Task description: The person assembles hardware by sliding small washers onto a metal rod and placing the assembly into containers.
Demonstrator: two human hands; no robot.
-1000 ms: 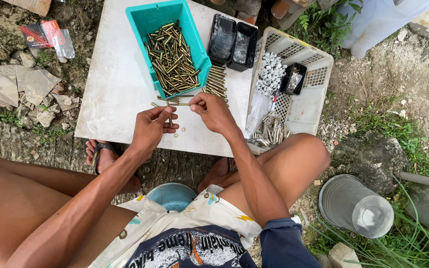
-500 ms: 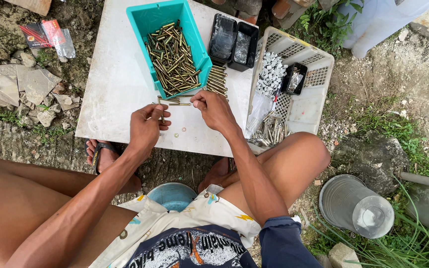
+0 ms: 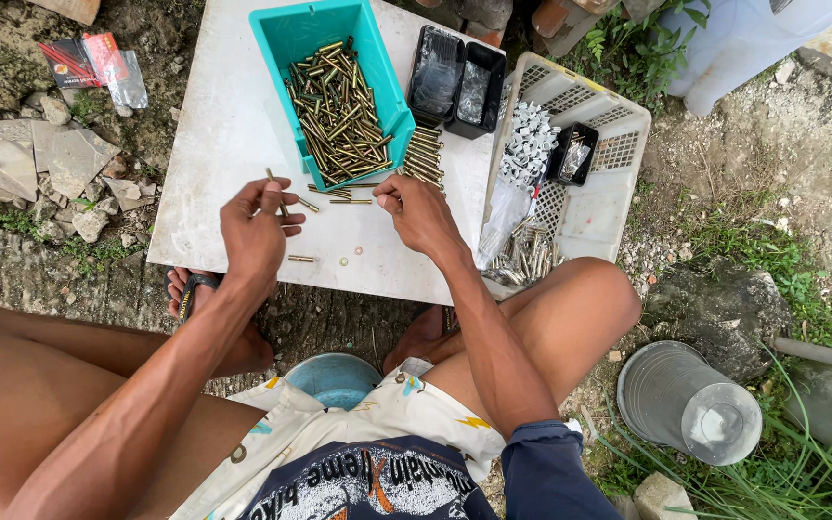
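Brass-coloured metal pins [image 3: 339, 111], slim and short, lie heaped in a teal plastic bin [image 3: 293, 34] at the far side of the white tabletop [image 3: 214, 144]. One such brass pin [image 3: 275, 186] stands tilted above the left hand [image 3: 254, 231], pinched between its thumb and fingers, the other fingers loosely curled. More loose pins [image 3: 337, 195] lie on the tabletop just in front of the bin, one [image 3: 300, 258] nearer the left hand, and a small washer [image 3: 344, 261] beside it. A neat row of pins [image 3: 424, 154] lies to the right of the bin. Two black trays [image 3: 456, 82] sit behind that row, and a white basket [image 3: 613, 193] holding silvery parts stands at the tabletop's right edge. The right hand [image 3: 418, 210] hovers near the loose pins, its fingers pressed together around something too small to make out.
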